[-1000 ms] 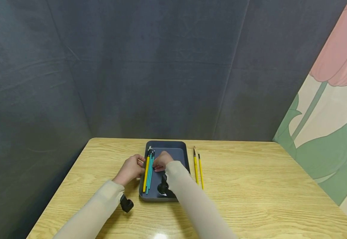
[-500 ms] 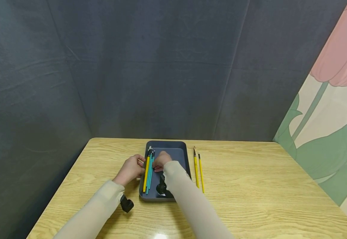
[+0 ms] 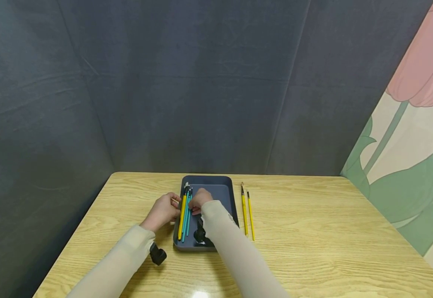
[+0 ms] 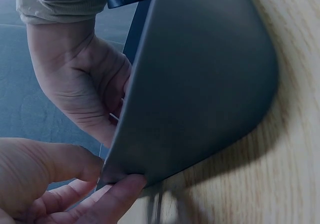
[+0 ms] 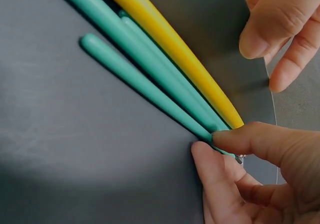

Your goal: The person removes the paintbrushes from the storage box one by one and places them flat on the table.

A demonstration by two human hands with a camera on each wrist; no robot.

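A dark grey tray (image 3: pixel 220 188) lies on the table. Inside, along its left wall, are a yellow paintbrush (image 3: pixel 182 217) and several teal paintbrushes (image 5: pixel 95 18). My left hand (image 3: pixel 165 212) holds the tray's left wall; in the left wrist view thumb and fingers (image 4: pixel 120 194) pinch its rim. With thumb and index finger my right hand (image 5: pixel 260 174) pinches the outermost teal paintbrush (image 5: pixel 145 87) near its bristle end, beside the other handles. The bristle ends are mostly hidden in the right wrist view by my fingers.
Two more yellow paintbrushes, a thicker one (image 3: pixel 244 211) and a thinner one (image 3: pixel 251 217), lie on the wooden table (image 3: pixel 332 231) right of the tray. A dark cloth (image 3: pixel 201 91) hangs behind the table, and a tulip-patterned wall (image 3: pixel 406 165) stands at the right.
My right hand has shifted slightly left, bringing the pinched teal paintbrush closer to the other brushes. The left hand stays on the tray's wall.
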